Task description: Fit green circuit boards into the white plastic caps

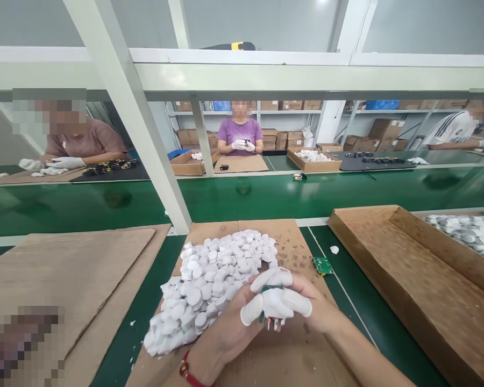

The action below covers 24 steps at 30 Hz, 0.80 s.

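Both hands meet at the lower middle of the head view, wearing white finger covers. Between them is a small circuit board point(272, 288) with red and metal parts at its lower edge and a white piece point(277, 304) against it. My left hand point(242, 317) has its fingers closed on the board from the left. From the right, my right hand point(302, 301) also grips it. A large pile of white round pieces point(213, 279) lies just left of them on a cardboard sheet point(290, 242). Another green circuit board point(322, 265) rests to the right of the sheet.
An open cardboard tray point(423, 279) stands at the right, with more white pieces point(468, 231) beyond it. Flat cardboard point(72, 269) covers the left side. A slanted white post point(145, 123) rises ahead. Across the green belt point(242, 199), several people sit working.
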Each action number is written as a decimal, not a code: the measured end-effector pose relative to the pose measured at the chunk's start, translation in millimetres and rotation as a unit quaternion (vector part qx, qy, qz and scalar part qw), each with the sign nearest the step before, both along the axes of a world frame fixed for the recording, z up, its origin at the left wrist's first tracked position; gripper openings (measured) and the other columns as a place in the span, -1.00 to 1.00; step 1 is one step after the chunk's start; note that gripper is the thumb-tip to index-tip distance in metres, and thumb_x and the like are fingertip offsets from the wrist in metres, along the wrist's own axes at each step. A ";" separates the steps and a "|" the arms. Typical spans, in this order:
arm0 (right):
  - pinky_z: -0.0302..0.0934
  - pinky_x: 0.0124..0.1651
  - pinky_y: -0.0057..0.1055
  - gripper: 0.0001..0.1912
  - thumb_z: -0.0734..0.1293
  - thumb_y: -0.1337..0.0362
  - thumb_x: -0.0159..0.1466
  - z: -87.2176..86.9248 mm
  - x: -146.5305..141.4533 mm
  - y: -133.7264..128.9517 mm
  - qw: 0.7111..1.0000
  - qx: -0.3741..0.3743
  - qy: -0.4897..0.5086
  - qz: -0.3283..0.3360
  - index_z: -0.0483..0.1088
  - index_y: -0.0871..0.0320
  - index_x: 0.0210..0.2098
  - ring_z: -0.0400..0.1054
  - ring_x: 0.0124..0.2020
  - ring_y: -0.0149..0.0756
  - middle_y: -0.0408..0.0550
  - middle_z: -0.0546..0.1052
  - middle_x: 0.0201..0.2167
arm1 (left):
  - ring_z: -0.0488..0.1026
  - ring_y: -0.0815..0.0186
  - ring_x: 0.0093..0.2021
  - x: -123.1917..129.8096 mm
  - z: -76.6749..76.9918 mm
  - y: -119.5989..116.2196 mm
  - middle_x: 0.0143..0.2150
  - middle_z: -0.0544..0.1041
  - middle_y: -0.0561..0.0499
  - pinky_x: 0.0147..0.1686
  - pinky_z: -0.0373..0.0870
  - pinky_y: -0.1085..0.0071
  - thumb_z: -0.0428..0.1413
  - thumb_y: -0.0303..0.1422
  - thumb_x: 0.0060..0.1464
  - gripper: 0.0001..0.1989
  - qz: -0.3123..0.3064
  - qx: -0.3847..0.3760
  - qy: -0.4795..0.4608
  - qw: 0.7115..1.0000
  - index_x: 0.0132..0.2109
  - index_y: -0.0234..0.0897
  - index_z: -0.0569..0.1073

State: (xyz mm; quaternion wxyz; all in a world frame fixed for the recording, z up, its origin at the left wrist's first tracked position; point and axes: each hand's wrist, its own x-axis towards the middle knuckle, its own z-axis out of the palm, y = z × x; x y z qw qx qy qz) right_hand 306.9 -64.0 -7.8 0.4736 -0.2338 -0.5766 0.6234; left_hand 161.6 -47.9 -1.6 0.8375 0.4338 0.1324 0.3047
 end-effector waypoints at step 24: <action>0.25 -0.50 -0.49 -0.61 0.42 0.07 0.01 2.5 0.3 0.4 0.998 0.047 -0.016 0.025 0.44 0.20 -0.26 0.31 -0.47 -0.39 0.08 0.41 -0.16 | 0.37 0.43 -0.40 -5.5 -15.5 0.0 -0.34 0.47 0.14 -0.44 0.27 0.60 0.29 -0.29 -0.18 -0.57 0.016 -0.003 -0.011 1.000 -0.09 -0.17 0.46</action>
